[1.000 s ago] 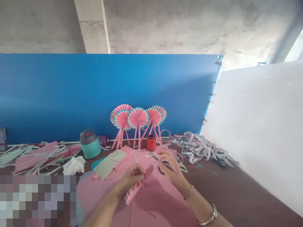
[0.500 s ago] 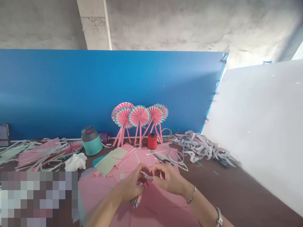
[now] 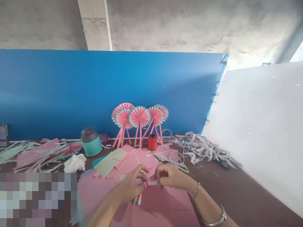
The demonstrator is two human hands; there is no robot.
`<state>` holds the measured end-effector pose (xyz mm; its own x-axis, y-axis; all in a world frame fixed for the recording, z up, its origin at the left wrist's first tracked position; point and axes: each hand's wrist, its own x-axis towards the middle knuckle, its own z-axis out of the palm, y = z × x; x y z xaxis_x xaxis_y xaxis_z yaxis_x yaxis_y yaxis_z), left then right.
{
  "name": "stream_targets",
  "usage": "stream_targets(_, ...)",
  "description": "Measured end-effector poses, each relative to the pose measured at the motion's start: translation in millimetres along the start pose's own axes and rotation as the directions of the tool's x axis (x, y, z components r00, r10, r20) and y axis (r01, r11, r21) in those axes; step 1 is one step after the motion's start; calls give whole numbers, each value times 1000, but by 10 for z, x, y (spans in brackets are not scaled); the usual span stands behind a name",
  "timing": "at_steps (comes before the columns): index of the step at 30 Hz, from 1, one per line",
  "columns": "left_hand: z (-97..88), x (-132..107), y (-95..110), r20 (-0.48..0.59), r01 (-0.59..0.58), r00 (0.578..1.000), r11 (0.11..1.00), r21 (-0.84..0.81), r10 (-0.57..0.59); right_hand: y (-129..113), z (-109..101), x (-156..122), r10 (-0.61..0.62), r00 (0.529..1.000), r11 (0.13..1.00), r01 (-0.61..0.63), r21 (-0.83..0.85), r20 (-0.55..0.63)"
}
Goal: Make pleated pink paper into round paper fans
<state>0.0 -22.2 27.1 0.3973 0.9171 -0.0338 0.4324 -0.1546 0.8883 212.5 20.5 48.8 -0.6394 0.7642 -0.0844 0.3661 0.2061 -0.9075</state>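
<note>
Through the head camera, the left hand (image 3: 129, 186) is closing in a tight pinch around a narrow bundle of pleated pink paper (image 3: 137, 200), whose lower end is poking out below the fingers. The right hand (image 3: 171, 176) is curling in to grip a pale paper strip (image 3: 152, 183) against that bundle, and a thin red strand (image 3: 146, 183) is showing between the hands, too small to tell as thread or paper. The bundle is hanging just above a pink paper sheet (image 3: 165, 209). The pleats could spring apart if either pinch loosens, and the strand could slip or snap under a hard pull. A sage-green card (image 3: 109, 164) is lying on the pink sheets nearby, all of them resting on a brown tabletop (image 3: 208, 186). Farther back, pink paper fans (image 3: 139, 116) are leaning against a blue board (image 3: 94, 91), beside a red spool (image 3: 152, 142) and a teal flask (image 3: 91, 142). Pale paper strips (image 3: 196, 148) are heaping up on the right, a white panel (image 3: 255, 132) is closing off that side, and a concrete ceiling (image 3: 189, 25) is spanning overhead.
</note>
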Motion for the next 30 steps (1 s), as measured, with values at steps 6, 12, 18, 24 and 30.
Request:
stream_targets(6,51,-10,3,-12,-100,995,995,31,100,4,34,5,25,1000,1000,-25,-15,0)
stream_targets(12,94,-10,23,25,-101,995,995,2,101,68,34,30,78,997,997,-78,16,-1)
stream_targets(18,140,17,-14,6,-153,988,988,-12,153,74,33,33,83,996,996,-84,-16,-19)
stream_targets(24,152,9,4,3,-128,992,989,-78,129,36,25,15,95,995,995,-95,-29,-14)
stream_targets(30,152,10,21,11,-107,994,990,-95,108,36,12,12,96,995,995,-95,-33,10)
